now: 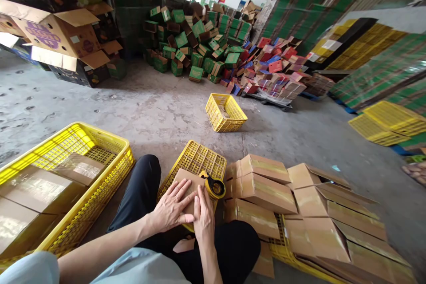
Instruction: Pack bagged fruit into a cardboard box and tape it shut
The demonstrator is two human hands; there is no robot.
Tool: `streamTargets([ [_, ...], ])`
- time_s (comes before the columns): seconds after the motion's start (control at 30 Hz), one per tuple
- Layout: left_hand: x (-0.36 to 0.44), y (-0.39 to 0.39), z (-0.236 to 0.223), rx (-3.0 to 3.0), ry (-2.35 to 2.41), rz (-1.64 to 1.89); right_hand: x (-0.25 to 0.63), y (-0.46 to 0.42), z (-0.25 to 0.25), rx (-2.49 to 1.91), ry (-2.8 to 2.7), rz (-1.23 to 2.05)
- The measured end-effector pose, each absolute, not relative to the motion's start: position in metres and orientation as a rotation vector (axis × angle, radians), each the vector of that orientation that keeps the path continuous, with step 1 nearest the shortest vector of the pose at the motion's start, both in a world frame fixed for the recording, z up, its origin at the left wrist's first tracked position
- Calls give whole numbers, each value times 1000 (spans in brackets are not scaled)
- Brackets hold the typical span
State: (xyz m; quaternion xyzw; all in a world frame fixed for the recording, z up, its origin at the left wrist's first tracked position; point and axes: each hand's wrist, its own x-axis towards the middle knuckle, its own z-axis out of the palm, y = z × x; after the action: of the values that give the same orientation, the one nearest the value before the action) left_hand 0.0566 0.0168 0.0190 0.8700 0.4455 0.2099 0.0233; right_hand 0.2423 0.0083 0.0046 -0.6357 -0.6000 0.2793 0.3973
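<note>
A small brown cardboard box (184, 182) lies on an upturned yellow crate (196, 159) in front of my knees. My left hand (171, 206) rests flat on the box with its fingers spread. My right hand (203, 215) presses on the box's right edge, fingers together and stretched out. A yellow and black tape dispenser (214, 186) sits just beyond my right fingertips, touching the box.
A large yellow crate (100, 159) at my left holds taped brown boxes (36, 191). A pile of untaped brown boxes (299, 213) lies at my right. Another yellow crate (225, 112) stands on the concrete floor ahead. Heaps of green and red cartons (213, 40) fill the back.
</note>
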Motion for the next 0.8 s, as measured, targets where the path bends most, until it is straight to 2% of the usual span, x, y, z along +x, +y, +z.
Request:
streamTargets([
  [0.3, 23, 20, -10, 2313, 1560, 681, 258, -23, -16, -1613, -1544, 801],
  [0.57, 18, 33, 4, 1403, 1526, 643, 237, -31, -29, -1656, -1361, 994],
  [0.67, 14, 36, 8, 1216, 1410, 746, 235, -28, -19, -1630, -1499, 929],
  [0.8, 22, 36, -9, 1079, 1265, 909, 236, -24, -16, -1611, -1708, 633],
])
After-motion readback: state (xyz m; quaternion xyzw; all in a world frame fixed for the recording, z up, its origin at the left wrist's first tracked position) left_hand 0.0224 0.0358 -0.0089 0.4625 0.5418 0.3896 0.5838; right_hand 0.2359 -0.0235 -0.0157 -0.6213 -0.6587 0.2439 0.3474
